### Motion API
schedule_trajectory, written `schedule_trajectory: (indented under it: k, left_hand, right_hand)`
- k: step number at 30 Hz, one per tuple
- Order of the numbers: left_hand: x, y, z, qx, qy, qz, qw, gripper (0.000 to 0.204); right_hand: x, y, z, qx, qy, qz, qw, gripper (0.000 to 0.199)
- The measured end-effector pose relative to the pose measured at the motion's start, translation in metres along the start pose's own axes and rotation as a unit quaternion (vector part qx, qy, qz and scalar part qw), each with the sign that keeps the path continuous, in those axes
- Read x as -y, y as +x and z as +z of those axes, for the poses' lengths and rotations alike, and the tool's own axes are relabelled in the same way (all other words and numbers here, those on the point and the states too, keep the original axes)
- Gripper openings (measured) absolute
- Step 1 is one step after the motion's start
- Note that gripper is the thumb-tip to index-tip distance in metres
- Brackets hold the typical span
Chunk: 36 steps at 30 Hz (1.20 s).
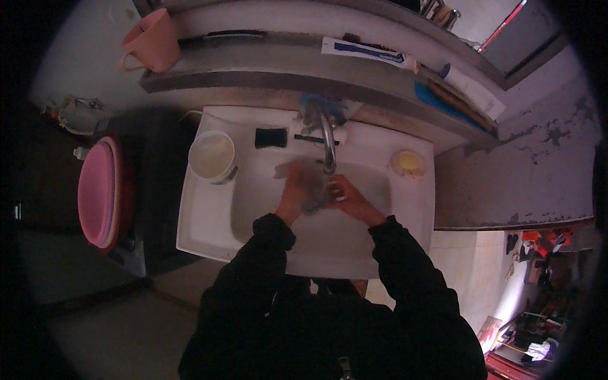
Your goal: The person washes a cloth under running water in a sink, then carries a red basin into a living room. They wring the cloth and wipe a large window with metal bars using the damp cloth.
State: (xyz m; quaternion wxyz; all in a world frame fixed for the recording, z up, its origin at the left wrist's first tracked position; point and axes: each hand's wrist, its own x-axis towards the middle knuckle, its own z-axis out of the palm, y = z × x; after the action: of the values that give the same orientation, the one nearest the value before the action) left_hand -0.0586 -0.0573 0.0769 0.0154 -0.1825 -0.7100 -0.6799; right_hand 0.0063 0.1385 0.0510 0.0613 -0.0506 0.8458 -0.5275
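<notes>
Both my hands are down in the white sink (342, 244), under the curved metal faucet (329, 142). Between them is a crumpled, grey cloth-like thing (311, 185); its exact kind is too blurred to tell. My left hand (293, 190) grips it from the left side. With curled fingers, my right hand (349, 199) holds its right side, just below the spout. Part of the grey thing also shows beyond the left hand's fingers.
On the sink's left rim stands a white tub (211, 156), with a dark sponge (271, 138) beside it. A soap dish with yellow soap (407, 162) sits at right. Above, a shelf (253, 64) bears a pink mug (152, 41) and a toothpaste tube (366, 52). Pink basins (96, 193) lean at left.
</notes>
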Motion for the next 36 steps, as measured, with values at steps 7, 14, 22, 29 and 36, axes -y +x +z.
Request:
schedule_trajectory:
  k: [7,14,22,29,36]
  left_hand:
    - [-0.007,0.003,-0.018,0.109,0.204,-0.248,0.941,0.048]
    - [0.004,-0.022,0.019,0.214,-0.093,-0.159,0.959,0.037]
    - [-0.03,0.003,0.034,0.091,-0.222,-0.239,0.941,0.037]
    - [-0.027,-0.005,0.044,0.122,-0.015,-0.2,0.972,0.053]
    - [-0.048,-0.003,0.024,0.199,0.345,0.089,0.913,0.053]
  right_hand:
    - [0.075,0.015,-0.018,-0.003,0.158,0.178,0.971,0.034]
    - [0.073,-0.003,-0.043,-0.052,-0.017,-0.101,0.993,0.028]
    - [-0.02,-0.023,-0.025,-0.119,0.142,0.134,0.973,0.052]
    - [0.022,-0.004,0.016,-0.03,0.764,0.085,0.639,0.059]
    - [0.024,0.004,0.033,-0.074,0.467,-0.015,0.881,0.049]
